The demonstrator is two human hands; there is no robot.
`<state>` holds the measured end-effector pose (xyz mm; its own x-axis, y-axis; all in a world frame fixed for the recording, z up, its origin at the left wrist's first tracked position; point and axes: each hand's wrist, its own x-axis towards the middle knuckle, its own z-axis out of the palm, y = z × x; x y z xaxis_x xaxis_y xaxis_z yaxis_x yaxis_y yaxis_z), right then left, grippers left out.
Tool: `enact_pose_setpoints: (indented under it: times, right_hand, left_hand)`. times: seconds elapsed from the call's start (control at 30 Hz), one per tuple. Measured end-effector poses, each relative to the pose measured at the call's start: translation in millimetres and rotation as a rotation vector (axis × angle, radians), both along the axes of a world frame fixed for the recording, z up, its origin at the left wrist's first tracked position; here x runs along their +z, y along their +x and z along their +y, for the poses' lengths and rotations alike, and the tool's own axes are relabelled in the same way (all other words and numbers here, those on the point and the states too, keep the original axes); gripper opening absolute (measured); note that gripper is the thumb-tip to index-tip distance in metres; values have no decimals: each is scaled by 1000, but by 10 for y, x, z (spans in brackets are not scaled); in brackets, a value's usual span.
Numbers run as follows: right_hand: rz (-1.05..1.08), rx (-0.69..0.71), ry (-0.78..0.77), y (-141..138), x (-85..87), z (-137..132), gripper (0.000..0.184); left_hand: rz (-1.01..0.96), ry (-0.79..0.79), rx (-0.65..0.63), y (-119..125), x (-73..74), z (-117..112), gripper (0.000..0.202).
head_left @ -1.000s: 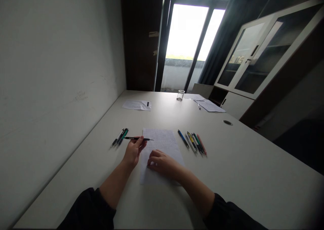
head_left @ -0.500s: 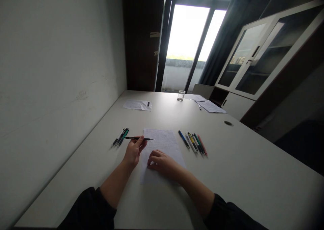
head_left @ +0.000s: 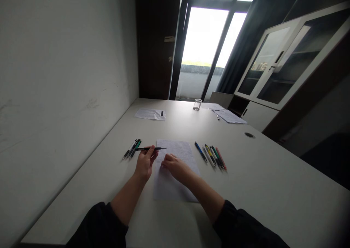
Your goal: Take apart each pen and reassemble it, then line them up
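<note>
My left hand [head_left: 144, 163] pinches a dark pen [head_left: 149, 149], held level above the sheet's left edge. The pen's thin tip points right. My right hand [head_left: 175, 164] is over the sheet of lined, written paper [head_left: 175, 189], just right of and below the pen tip. Its fingers are curled together; whatever is between the fingertips is too small or hidden to make out. Left of the paper lie several pens [head_left: 131, 149], dark, white and green. To the right lie a blue pen [head_left: 201, 152] and a group of several coloured pens [head_left: 214, 157].
Farther back on the white table [head_left: 95, 189] are a paper sheet [head_left: 149, 114], a clear glass [head_left: 197, 104] and a stack of papers [head_left: 231, 117] with a pen [head_left: 218, 117]. A round cable hole [head_left: 249, 135] sits at the right. A wall [head_left: 68, 77] borders the left side.
My right hand has moved up the paper, closer to the pen tip. My left hand still holds the pen in nearly the same place. The view has shifted slightly.
</note>
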<state>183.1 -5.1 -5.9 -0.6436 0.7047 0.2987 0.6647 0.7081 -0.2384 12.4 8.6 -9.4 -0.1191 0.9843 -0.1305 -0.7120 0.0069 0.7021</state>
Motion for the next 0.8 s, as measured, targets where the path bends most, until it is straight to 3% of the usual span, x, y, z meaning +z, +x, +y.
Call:
enact_pose_setpoints:
  times: [0.23,0.33,0.47,0.57,0.8]
  right_hand:
    - [38,18,11,33,1,6,18]
    - [160,-88,-10,110,59,12,10]
    - [435,-285,-39,200,100,29,20]
    - [564,-262,-96,209,67,44,27]
    - [605,-232,-136,191,-5,44,17]
  left_hand:
    - [23,-16,-8,6,16,-12,21]
    - [81,-21,-29,7,36,-40,23]
    - [142,-4,-95,20,58,-84,26]
    - [155,25,-168,36,47,-97,30]
    - [116,17,-204,66,40,-86,31]
